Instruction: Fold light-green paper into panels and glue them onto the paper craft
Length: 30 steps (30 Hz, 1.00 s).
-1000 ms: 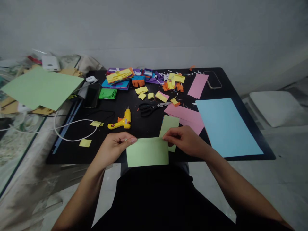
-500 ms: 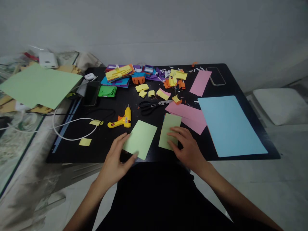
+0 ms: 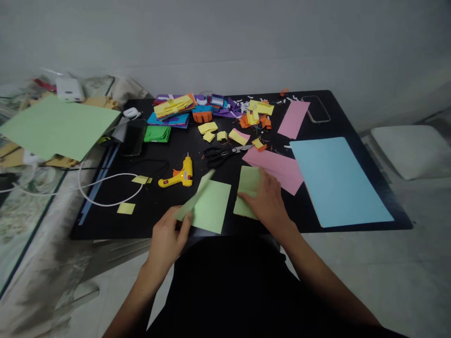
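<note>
My left hand (image 3: pixel 171 232) pinches a light green paper sheet (image 3: pixel 197 196), which is tilted up off the desk and slightly blurred. Under it, another light green sheet (image 3: pixel 213 206) lies flat on the black desktop. My right hand (image 3: pixel 269 197) is closed over a folded yellow-green paper piece (image 3: pixel 247 180), with the thumb on its face and the fingers along its right side. Beyond the papers lie black-handled scissors (image 3: pixel 225 154) and a yellow glue gun (image 3: pixel 181 174).
Pink paper strips (image 3: pixel 278 168) and a large blue sheet (image 3: pixel 340 183) are on the right. Coloured paper bundles (image 3: pixel 172 108) and scraps line the back. A white cable (image 3: pixel 105 205) loops at the left, near a dark phone (image 3: pixel 134 137). A stool (image 3: pixel 410 150) stands beyond the desk.
My left hand has lifted a light green sheet off the one beneath it. My right hand has shifted a little left and closed over the folded paper piece.
</note>
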### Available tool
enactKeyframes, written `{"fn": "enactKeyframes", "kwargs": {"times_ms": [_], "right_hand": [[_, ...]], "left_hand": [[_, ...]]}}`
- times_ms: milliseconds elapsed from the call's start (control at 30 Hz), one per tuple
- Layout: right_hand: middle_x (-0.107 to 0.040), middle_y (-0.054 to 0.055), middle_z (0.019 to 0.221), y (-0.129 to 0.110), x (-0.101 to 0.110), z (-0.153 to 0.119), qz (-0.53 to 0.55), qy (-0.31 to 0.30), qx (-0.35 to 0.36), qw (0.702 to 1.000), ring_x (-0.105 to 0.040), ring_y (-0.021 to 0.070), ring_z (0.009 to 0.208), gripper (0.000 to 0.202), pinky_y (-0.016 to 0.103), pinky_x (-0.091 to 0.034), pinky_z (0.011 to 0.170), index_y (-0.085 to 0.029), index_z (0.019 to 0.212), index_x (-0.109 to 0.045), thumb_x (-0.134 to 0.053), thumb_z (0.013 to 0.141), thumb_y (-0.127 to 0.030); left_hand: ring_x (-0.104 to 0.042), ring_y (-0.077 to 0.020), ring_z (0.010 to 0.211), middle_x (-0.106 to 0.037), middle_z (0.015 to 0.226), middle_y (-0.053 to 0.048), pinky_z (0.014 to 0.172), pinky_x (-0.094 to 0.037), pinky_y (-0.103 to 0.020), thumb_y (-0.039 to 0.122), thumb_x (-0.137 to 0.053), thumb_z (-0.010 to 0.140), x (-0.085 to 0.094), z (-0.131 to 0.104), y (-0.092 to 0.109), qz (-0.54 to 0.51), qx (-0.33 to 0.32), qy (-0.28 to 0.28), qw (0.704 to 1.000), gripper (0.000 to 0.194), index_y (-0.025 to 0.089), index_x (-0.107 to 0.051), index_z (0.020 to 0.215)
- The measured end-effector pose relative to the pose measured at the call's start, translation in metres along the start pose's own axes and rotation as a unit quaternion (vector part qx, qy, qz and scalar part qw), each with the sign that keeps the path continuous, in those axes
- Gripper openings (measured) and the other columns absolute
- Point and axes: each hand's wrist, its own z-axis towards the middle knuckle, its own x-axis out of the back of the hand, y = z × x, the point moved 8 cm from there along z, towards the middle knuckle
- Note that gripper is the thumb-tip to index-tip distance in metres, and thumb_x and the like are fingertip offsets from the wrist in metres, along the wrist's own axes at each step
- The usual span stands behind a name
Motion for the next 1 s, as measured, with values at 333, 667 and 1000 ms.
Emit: {"fn": "enactKeyframes", "kwargs": {"times_ms": [333, 667, 1000], "right_hand": [[-0.05, 0.017, 0.134, -0.009, 0.003, 0.001, 0.096, 0.0, -0.007, 0.995, -0.054, 0.042, 0.127, 0.108, 0.068, -0.044, 0.112, -0.025, 0.164, -0.023, -0.082, 0.074, -0.028], [-0.053, 0.017, 0.149, -0.003, 0.012, -0.002, 0.251, 0.024, -0.024, 0.968, -0.055, 0.0358, 0.135, 0.081, 0.06, -0.053, 0.11, -0.025, 0.156, -0.037, -0.066, 0.081, -0.021], [-0.061, 0.007, 0.149, -0.039, 0.071, -0.01, 0.436, -0.015, -0.013, 0.9, -0.067, 0.0325, 0.129, 0.075, 0.051, -0.065, 0.096, -0.039, 0.158, -0.032, -0.068, 0.093, -0.037]], "left_hand": [[-0.064, -0.0181, 0.065, -0.065, 0.07, 0.002, 0.064, -0.048, -0.027, 0.041, -0.063, 0.092, -0.006, -0.005, -0.025, -0.093, 0.149, 0.061, 0.983, 0.019, 0.023, -0.058, 0.087], [-0.057, -0.0194, 0.058, -0.058, 0.062, 0.001, 0.055, -0.043, -0.029, 0.043, -0.06, 0.095, -0.019, 0.006, -0.021, -0.099, 0.146, 0.05, 0.983, 0.023, 0.02, -0.062, 0.091], [-0.061, -0.0207, 0.071, -0.065, 0.075, -0.003, 0.068, -0.049, -0.031, 0.043, -0.047, 0.105, -0.028, 0.01, -0.003, -0.123, 0.114, 0.02, 0.986, 0.032, 0.021, -0.064, 0.09]]}}
